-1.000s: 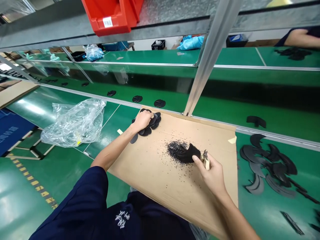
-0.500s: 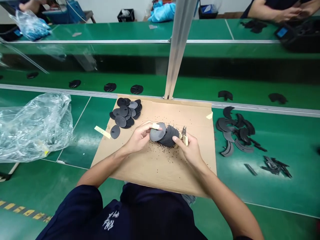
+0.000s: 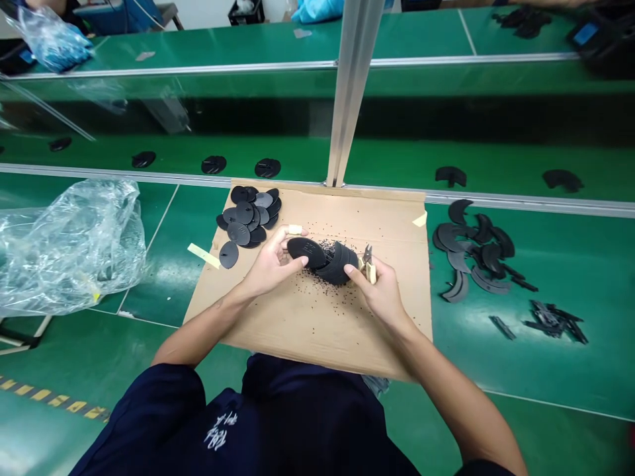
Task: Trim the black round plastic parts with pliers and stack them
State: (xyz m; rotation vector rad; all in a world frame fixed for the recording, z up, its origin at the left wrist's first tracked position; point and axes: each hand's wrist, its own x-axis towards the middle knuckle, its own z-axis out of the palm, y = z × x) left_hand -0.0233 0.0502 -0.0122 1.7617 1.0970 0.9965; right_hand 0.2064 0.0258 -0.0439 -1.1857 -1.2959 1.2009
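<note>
My left hand (image 3: 274,266) is closed on a black oval disc (image 3: 306,252), gripping its left edge between thumb and fingers; pale tape wraps one finger. Faint raised marks show on the disc's upward face. Just right of it, touching or nearly so, leans a row of overlapping black discs (image 3: 338,266) on the cardboard sheet (image 3: 307,334). My right hand (image 3: 381,287) holds small nippers (image 3: 368,259) with pale yellow handles, jaws pointing away from me. Its thumb tip rests at the row's right end. Tiny black crumbs lie scattered around.
A pile of black discs (image 3: 243,215) occupies the sheet's far left corner. Curved black pieces (image 3: 479,248) and narrow black strips (image 3: 553,320) lie on the green table to the right. Clear plastic (image 3: 74,248) is at left. A metal post (image 3: 350,92) rises beyond the sheet.
My left hand has turned the disc over and drawn it slightly left, so its marked, darker face shows. The right hand keeps the nippers beside the row. The view has tilted slightly down.
</note>
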